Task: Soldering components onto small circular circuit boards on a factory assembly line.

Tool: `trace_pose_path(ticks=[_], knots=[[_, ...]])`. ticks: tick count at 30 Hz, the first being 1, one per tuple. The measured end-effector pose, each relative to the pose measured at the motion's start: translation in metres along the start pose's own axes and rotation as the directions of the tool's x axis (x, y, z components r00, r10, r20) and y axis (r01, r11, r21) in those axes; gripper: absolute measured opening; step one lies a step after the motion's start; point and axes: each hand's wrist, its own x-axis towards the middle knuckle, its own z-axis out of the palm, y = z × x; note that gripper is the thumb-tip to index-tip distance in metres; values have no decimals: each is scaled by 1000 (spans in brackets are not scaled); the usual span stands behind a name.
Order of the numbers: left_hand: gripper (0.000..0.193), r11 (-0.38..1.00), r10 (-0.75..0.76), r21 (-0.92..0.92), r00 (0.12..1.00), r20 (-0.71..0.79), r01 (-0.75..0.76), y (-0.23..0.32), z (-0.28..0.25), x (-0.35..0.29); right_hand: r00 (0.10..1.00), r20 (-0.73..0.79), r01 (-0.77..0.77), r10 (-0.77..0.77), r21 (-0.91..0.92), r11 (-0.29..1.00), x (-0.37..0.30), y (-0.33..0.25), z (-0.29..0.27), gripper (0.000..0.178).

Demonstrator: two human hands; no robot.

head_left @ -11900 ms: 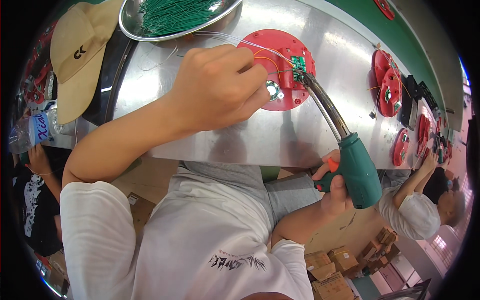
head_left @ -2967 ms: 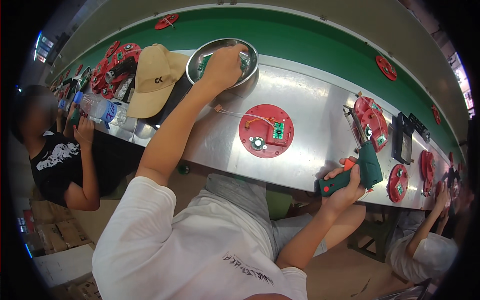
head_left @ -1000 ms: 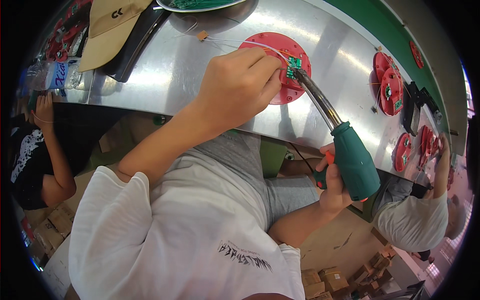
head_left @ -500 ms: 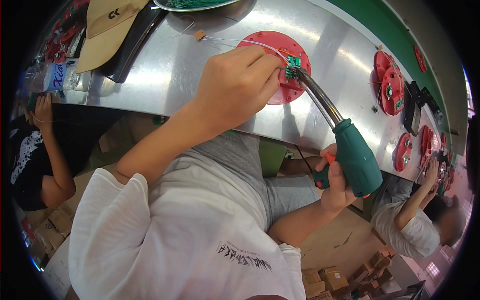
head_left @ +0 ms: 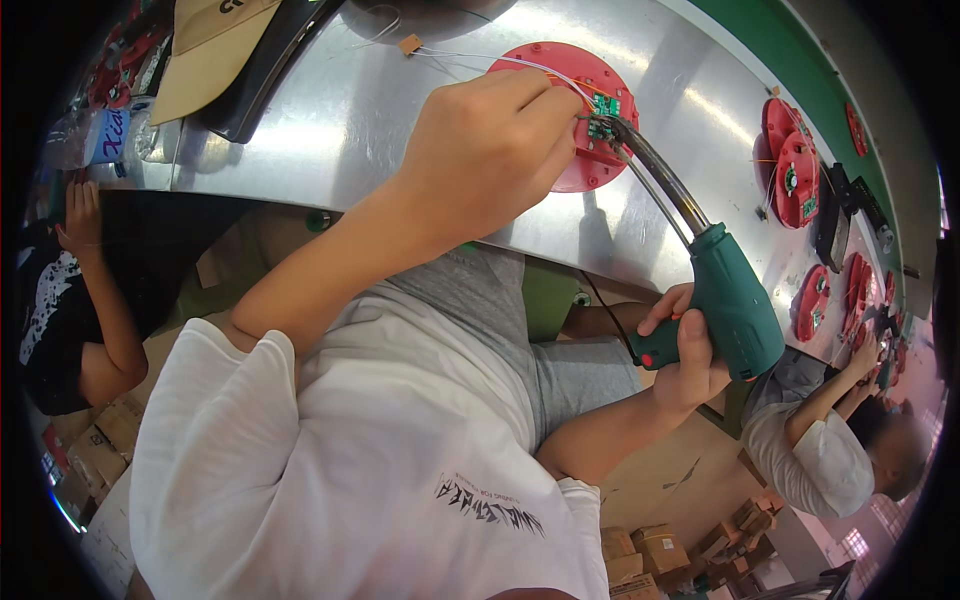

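Note:
A round red plastic plate [head_left: 592,172] lies on the metal table, bearing a small green circuit board [head_left: 606,106]. My left hand [head_left: 490,150] rests over the plate's left side, its thumb and fingers pinched at the board on what looks like a thin wire [head_left: 585,117]. Most of the pinch is hidden behind the fingers. My right hand [head_left: 690,350] is wrapped round the grip of a green soldering gun [head_left: 738,300]. The gun's bent tip meets the board beside my left fingertips, with a thin metal feed tube alongside. White wires run left from the board to a small tan connector [head_left: 410,45].
Further right lie more red plates [head_left: 797,178] with boards, beside a black object [head_left: 832,215]. A tan cap [head_left: 215,55] and a plastic bottle [head_left: 105,138] occupy the far left. Co-workers sit on both sides; one person's hand [head_left: 82,215] is at the left table edge.
The view has shifted slightly, so plate, soldering gun and hands appear a little further right and higher. The gun's orange trigger, seen before, is now covered by my right fingers. Its tip stays at the board.

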Motion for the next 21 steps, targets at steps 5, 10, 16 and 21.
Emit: trace_pose_path(ticks=[5, 10, 16, 21], knots=[[12, 1000, -12, 1, 1000, 6, 12, 2, -1, 0, 999, -18, 30, -30, 22, 999, 2, -4, -1, 50], [10, 996, 89, 37, 992, -88, -86, -3, 5, 1, 993, -53, 102, -104, -34, 994, 2, -2, -6, 54], [12, 1000, -17, -1, 1000, 19, 17, 3, -2, 0, 996, -30, 86, -86, -21, 996, 1, -4, -8, 54], [11, 999, -12, -47, 1000, -17, 11, 3, 1, 3, 998, -1, 67, -67, -53, 996, -2, -9, -12, 49]])
